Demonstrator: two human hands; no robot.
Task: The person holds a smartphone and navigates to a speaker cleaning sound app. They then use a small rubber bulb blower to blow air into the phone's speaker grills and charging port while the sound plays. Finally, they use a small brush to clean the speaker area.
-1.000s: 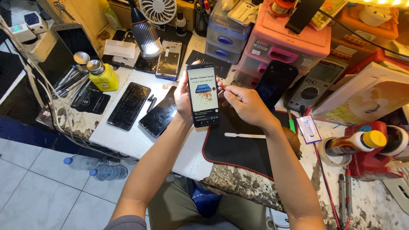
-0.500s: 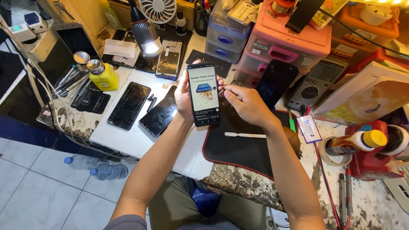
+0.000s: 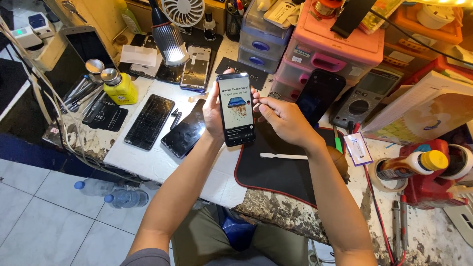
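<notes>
My left hand (image 3: 214, 112) grips a black smartphone (image 3: 236, 109) upright above the bench, its lit screen facing me with a picture of a phone on it. My right hand (image 3: 282, 118) sits at the phone's right edge, fingers curled, fingertips touching its side near the top. Beneath my hands lies a black work mat with a red border (image 3: 276, 172), and a thin white pry tool (image 3: 283, 156) rests on it.
Two dark phone screens (image 3: 149, 121) (image 3: 185, 134) lie on the white board to the left, with an opened phone (image 3: 195, 68) under the lamp (image 3: 168, 38). A yellow bottle (image 3: 120, 87), pink drawer box (image 3: 329, 55), multimeter (image 3: 360, 101) and another black phone (image 3: 317, 96) surround the mat.
</notes>
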